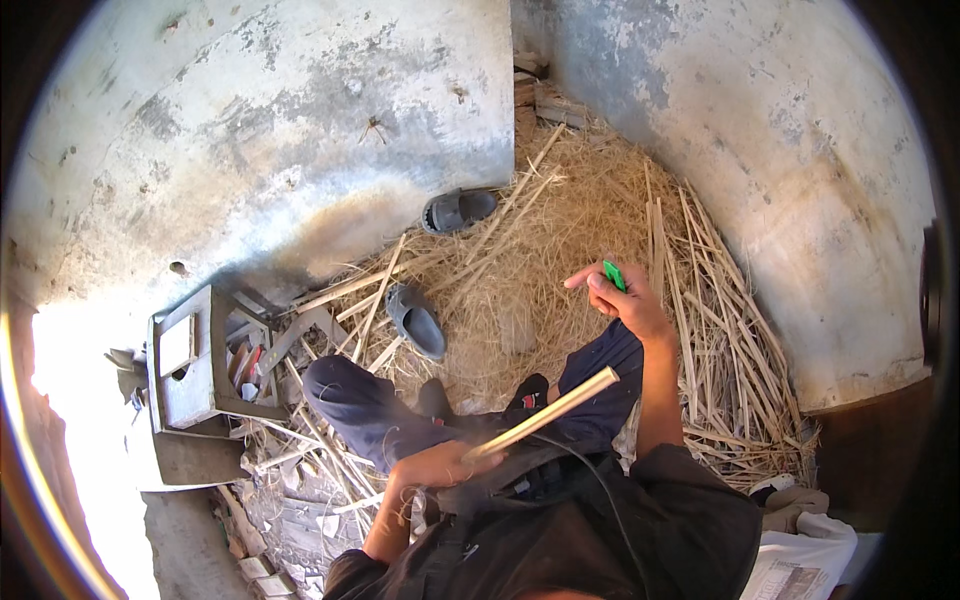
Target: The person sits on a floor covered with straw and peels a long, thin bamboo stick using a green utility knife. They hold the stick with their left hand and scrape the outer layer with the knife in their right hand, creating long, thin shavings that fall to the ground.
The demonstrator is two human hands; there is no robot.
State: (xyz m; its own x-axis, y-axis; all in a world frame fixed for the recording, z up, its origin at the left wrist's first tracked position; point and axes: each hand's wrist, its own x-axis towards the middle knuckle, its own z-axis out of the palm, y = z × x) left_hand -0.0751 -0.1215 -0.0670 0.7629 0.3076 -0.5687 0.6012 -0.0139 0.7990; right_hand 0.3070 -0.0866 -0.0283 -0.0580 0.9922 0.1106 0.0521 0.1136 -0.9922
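Note:
A pale split-bamboo stick (545, 412) slants up to the right across my lap. Its lower end is in my left hand (438, 466), closed around it near my waist. Above my right knee, my right hand (632, 302) is closed on a small bright green tool (614, 276), with the index finger pointing left. Most of that tool is hidden in the fist, so its exact kind does not show. The stick and my right hand are apart.
Fine shavings (540, 260) cover the floor ahead of me. Long bamboo strips (735, 340) are heaped at the right. Two grey clogs (415, 320) lie beyond my legs. A worn wooden box stool (190, 365) stands left, and a white sack (800, 560) lies at lower right.

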